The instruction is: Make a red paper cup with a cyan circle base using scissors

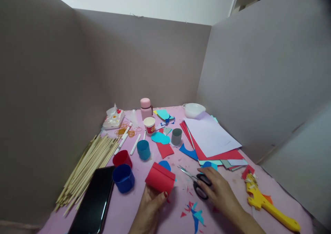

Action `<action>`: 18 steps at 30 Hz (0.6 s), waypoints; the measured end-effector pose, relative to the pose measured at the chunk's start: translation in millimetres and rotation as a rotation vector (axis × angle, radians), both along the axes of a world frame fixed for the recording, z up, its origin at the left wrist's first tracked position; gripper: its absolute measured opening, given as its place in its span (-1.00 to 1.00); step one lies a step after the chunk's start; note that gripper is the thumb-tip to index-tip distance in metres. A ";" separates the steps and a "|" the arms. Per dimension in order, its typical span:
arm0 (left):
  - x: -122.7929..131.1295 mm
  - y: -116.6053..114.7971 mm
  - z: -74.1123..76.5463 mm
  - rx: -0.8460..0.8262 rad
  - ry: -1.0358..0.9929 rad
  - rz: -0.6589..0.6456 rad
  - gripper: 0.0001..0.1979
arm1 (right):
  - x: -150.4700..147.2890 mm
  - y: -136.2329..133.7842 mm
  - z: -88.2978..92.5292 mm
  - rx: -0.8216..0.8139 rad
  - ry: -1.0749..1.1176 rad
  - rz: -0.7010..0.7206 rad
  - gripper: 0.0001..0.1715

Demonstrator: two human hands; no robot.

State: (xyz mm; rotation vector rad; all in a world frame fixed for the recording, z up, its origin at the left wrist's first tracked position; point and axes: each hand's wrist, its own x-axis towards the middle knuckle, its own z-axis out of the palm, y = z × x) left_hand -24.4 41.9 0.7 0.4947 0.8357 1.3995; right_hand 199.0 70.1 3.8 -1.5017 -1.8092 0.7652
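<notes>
My left hand (152,204) is closed around a red paper tube (160,178), which lies tilted on its side above the table, a seam running along its top. To the right, my right hand (219,189) has its fingers and thumb at the black handles of the scissors (194,179). The blades are slightly apart and point to the far left, over the table. A blue paper piece (164,165) lies just behind the red tube. Small red and blue paper scraps (195,215) are scattered between my hands.
Left stand a dark blue paper cup (123,179), a red one (122,159), a teal one (143,150), a phone (93,199) and wooden sticks (88,168). Right are paper sheets (212,134) and a yellow glue gun (271,206). A grey tube (176,136) and pink flask (146,110) stand farther back.
</notes>
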 end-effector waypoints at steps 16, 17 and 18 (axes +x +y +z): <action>21.2 -17.4 -28.0 0.383 0.884 0.017 -0.20 | -81.8 -5.8 -13.4 -1.150 1.730 -0.062 -0.60; 20.0 -17.3 -27.4 0.378 0.853 -0.008 -0.16 | -81.8 -4.5 -14.1 -1.156 1.740 -0.083 -0.59; 18.9 -17.4 -27.3 0.386 0.833 -0.021 -0.14 | -82.1 -3.6 -14.4 -1.169 1.743 -0.099 -0.58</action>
